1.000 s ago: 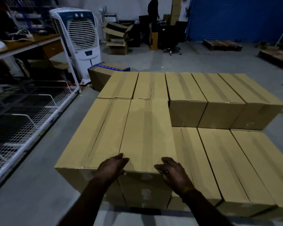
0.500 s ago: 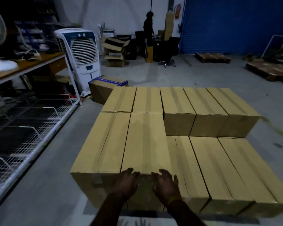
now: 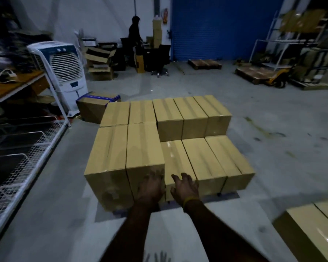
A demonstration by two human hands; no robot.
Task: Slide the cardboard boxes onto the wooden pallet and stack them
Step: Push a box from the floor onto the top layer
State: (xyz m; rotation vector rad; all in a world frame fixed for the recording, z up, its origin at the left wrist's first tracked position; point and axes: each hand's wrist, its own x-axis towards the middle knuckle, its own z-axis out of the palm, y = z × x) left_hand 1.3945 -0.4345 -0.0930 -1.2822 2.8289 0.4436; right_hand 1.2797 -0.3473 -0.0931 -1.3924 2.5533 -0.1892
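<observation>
Stack (image 3: 159,148): cardboard boxes in two tiers on the floor-level pallet (image 3: 229,195), of which only a thin dark strip shows under the near edge. Upper tier so far: a full far row of five, plus two long boxes at near left. Lower tier exposed at near right, three box tops bare. Judgement: bottom layer done, second layer roughly two-thirds filled; three near-right slots left.

Supply: two more cardboard boxes (image 3: 311,229) lie on the floor at lower right, well apart from the stack. Likely next to go on.

Room: bare concrete floor (image 3: 45,214) to the near left of the stack and wide to the right. White wire rack (image 3: 27,167) runs along the left, with an aisle between it and the stack. Air cooler (image 3: 62,67) and a blue-edged carton (image 3: 95,106) stand near the far-left corner; the carton is just beside the far row.

Newest upper box (image 3: 144,146): near face about flush with its left neighbour.

Left hand (image 3: 150,188): fingers spread, flat against that box's near top edge, gripping nothing. Right hand (image 3: 184,188): fingers loosely extended, over the lower box's near edge; contact uncertain, frame blurred.
</observation>
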